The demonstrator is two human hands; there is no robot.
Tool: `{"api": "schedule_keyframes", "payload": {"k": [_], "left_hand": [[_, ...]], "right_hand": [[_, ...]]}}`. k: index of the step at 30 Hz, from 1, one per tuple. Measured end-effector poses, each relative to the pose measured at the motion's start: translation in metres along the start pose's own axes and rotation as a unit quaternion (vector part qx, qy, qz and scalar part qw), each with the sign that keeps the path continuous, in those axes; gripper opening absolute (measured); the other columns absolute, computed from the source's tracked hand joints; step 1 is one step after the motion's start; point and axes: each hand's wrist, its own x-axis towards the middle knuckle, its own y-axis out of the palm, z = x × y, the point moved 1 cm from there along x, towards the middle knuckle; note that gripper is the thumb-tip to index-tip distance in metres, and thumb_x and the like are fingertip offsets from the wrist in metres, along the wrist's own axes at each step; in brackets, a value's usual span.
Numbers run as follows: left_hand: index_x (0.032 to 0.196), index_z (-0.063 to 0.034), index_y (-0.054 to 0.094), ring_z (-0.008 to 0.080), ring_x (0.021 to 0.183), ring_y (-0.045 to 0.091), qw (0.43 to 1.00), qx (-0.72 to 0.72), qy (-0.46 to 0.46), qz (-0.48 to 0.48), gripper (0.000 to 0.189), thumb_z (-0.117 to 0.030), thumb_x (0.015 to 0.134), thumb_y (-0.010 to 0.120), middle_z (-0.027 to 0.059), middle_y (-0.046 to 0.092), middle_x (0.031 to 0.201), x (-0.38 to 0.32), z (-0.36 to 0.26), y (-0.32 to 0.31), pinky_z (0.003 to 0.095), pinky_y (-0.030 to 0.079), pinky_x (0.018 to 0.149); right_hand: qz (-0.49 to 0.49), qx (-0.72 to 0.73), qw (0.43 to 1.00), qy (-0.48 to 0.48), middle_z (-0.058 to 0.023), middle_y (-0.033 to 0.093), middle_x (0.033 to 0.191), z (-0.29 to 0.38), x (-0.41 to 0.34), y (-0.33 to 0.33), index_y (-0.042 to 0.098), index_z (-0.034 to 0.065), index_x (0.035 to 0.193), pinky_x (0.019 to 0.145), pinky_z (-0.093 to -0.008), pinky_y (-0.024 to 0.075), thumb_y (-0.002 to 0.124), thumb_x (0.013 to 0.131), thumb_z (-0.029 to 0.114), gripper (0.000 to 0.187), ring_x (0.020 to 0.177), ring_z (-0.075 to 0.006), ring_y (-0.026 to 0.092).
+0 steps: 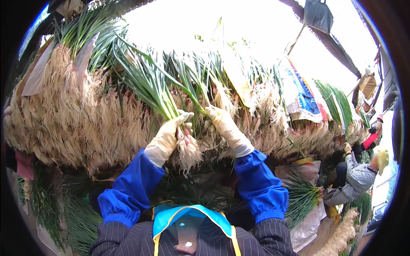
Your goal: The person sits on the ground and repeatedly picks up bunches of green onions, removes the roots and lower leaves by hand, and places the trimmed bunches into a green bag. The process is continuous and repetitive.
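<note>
My left hand [168, 136], in a cream glove, is closed round the lower stems of a bunch of green onions [165, 104]. The pinkish bulbs and pale roots hang below the fingers, and the long green leaves reach up and to the left. To its right, my right hand [225, 128], gloved too, has its thumb and fingers round a green onion stalk [200, 108] whose leaves run up and left across the bunch. Behind both hands stands a long, high pile of green onions [121, 131] with the dense roots facing me.
White and blue sheeting [298, 92] lies over part of the pile. A co-worker in a checked shirt [355, 179] sits at the right, near onions on plastic sheeting [306, 230]. Another person [373, 137] is farther back. More green onions [77, 220] lie at the lower left.
</note>
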Motion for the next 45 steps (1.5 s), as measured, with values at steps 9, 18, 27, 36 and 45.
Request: {"api": "schedule_keyframes", "payload": {"k": [9, 18, 27, 36, 45], "left_hand": [[0.085, -0.0036, 0.059, 0.0181, 0.05, 0.059, 0.999, 0.028, 0.025, -0.009, 0.018, -0.021, 0.088, 0.061, 0.0077, 0.059, 0.06, 0.028, 0.021, 0.006, 0.0296, 0.051, 0.039], [0.098, -0.0037, 0.062, 0.0187, 0.075, 0.064, 0.993, -0.117, -0.005, 0.033, 0.016, -0.015, 0.086, 0.059, 0.0081, 0.066, 0.082, -0.012, 0.041, -0.018, 0.0306, 0.055, 0.066], [0.082, -0.0079, 0.064, 0.0165, 0.049, 0.053, 0.993, 0.008, -0.014, -0.115, 0.021, -0.028, 0.086, 0.058, 0.005, 0.061, 0.066, -0.026, 0.053, -0.029, 0.03, 0.043, 0.04], [0.102, -0.0004, 0.061, 0.0174, 0.072, 0.061, 0.979, 0.043, 0.093, -0.176, 0.024, -0.012, 0.082, 0.066, 0.0071, 0.065, 0.085, -0.006, 0.075, -0.043, 0.0287, 0.051, 0.065], [0.09, -0.0079, 0.059, 0.0115, 0.053, 0.052, 0.992, 0.013, 0.002, -0.126, 0.014, -0.022, 0.088, 0.061, 0.0004, 0.056, 0.068, -0.02, 0.064, -0.035, 0.0279, 0.05, 0.057]], "right_hand": [[-0.06, -0.325, 0.921, -0.204, -0.0167, 0.064, 0.086, 0.006, 0.0, 0.02, 0.058, 0.0049, 0.095, 0.064, -0.0377, 0.0489, 0.046, 0.095, 0.033, 0.031, 0.074, -0.0291, 0.063], [-0.068, -0.079, 0.992, -0.073, -0.0166, 0.056, 0.118, -0.02, -0.017, 0.038, 0.051, -0.0014, 0.121, 0.08, -0.0308, 0.0477, 0.061, 0.087, 0.027, 0.045, 0.096, -0.0221, 0.058], [-0.177, 0.346, 0.921, -0.023, -0.0005, 0.054, 0.074, -0.038, 0.013, 0.114, 0.055, 0.0079, 0.091, 0.044, -0.022, 0.0381, 0.058, 0.088, 0.024, 0.016, 0.058, -0.0096, 0.05], [-0.226, 0.322, 0.914, -0.096, -0.0026, 0.057, 0.085, -0.059, 0.032, 0.122, 0.055, 0.002, 0.105, 0.069, -0.0253, 0.0437, 0.057, 0.088, 0.013, 0.02, 0.075, -0.0115, 0.052], [-0.141, 0.489, 0.86, -0.02, 0.0086, 0.032, 0.055, -0.034, 0.021, 0.112, 0.055, 0.0068, 0.097, 0.039, -0.0203, 0.0196, 0.043, 0.098, 0.033, 0.029, 0.043, -0.0031, 0.025]]}}
